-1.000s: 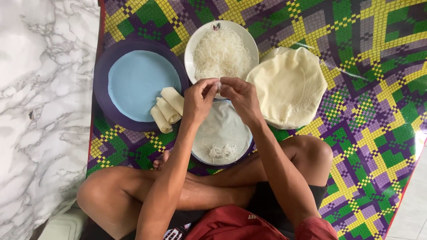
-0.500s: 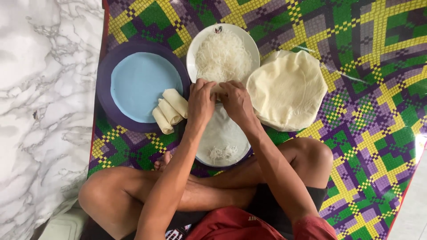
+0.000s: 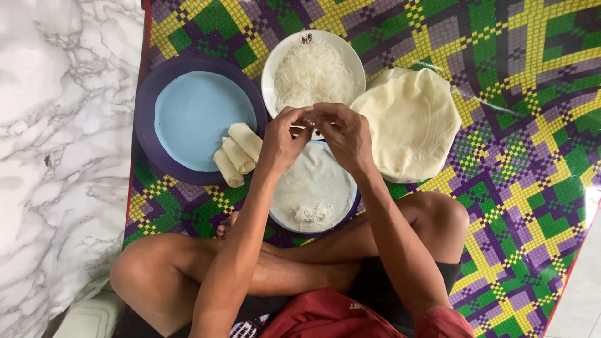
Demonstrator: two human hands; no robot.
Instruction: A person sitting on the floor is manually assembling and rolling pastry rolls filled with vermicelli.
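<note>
Two hands, left hand (image 3: 285,141) and right hand (image 3: 344,134), pinch noodle strands together above wrapper plate (image 3: 350,206), just below noodle bowl (image 3: 272,69), likely portioning filling; three rolls (image 3: 238,153) left.

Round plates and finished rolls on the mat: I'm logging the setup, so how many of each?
Round plates: 3, namely purple-rimmed blue plate, white plate of thin white noodles, blue-rimmed plate under a thin white wrapper
Pale finished rolls: 3
Total: 6

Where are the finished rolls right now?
In the head view, three rolls lie on the purple plate's lower right rim, just beside the left hand.
</note>
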